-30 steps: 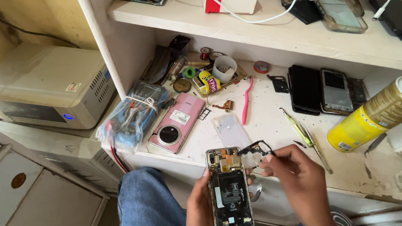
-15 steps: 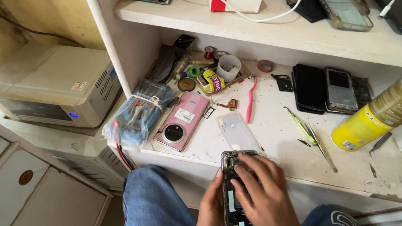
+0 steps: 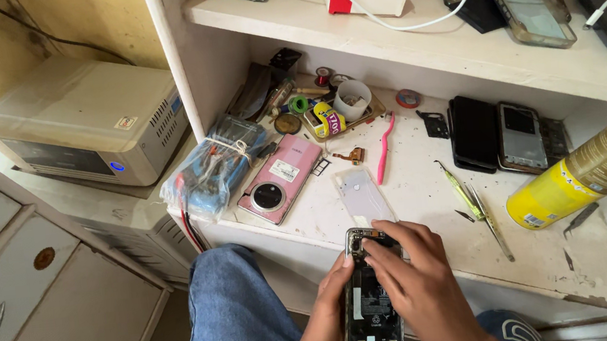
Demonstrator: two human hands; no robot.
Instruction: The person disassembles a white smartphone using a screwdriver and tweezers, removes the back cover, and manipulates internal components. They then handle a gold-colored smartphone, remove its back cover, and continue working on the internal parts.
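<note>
An opened phone (image 3: 370,314) with its back cover off shows its battery and circuit board; it is held over the front edge of the white worktop (image 3: 425,188). My left hand (image 3: 330,318) grips its left side from below. My right hand (image 3: 420,282) lies on top of it, fingers pressing on the upper part of the board, holding no tool. A clear phone back cover (image 3: 362,196) lies on the worktop just beyond the phone. A pink phone (image 3: 282,177) with a round camera lies further left.
Tweezers (image 3: 462,195) and a thin probe (image 3: 493,222) lie right of my hands, beside a tipped yellow spray can (image 3: 582,173). Two dark phones (image 3: 499,135) rest at the back, with a pink toothbrush (image 3: 384,151), a blue plastic-wrapped bundle (image 3: 213,165) and a beige machine (image 3: 80,119) on the left.
My right hand moved from the phone's right side onto its top, covering the upper board. The phone shifted slightly right and lower; the view moved a little.
</note>
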